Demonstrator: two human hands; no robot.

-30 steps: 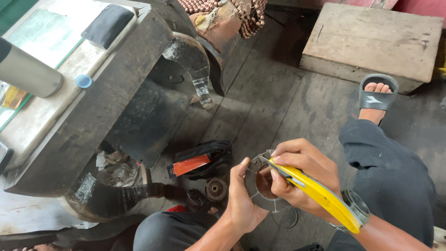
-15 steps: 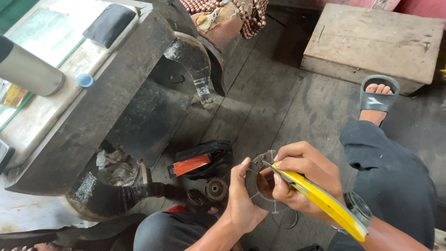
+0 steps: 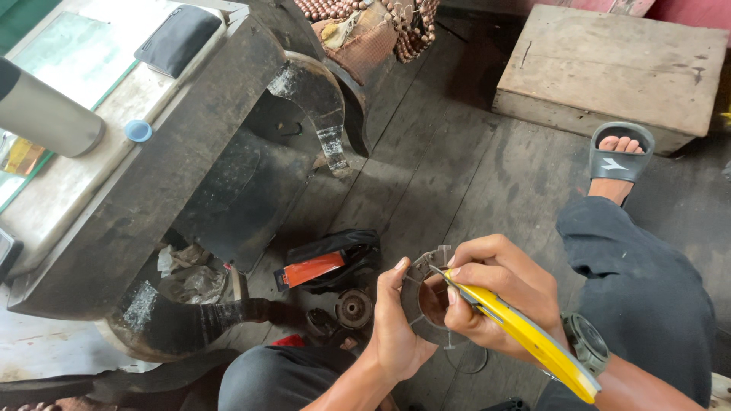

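Observation:
My left hand (image 3: pixel 397 323) grips a grey round metal part (image 3: pixel 423 298) with a dark centre hole, holding it over the wooden floor between my knees. My right hand (image 3: pixel 499 293) is closed on a yellow-handled utility knife (image 3: pixel 525 337), with its tip laid against the upper edge of the round part. A watch (image 3: pixel 585 342) sits on my right wrist. Most of the part's rim is hidden by my fingers.
A black and orange pouch (image 3: pixel 327 262) and small round metal pieces (image 3: pixel 354 308) lie on the floor left of my hands. A dark wooden table (image 3: pixel 190 152) stands at the left, a wooden box (image 3: pixel 617 68) at the top right. My sandalled foot (image 3: pixel 620 156) rests near it.
The knife tip has shifted slightly along the part's upper edge. Both hands stay in nearly the same place.

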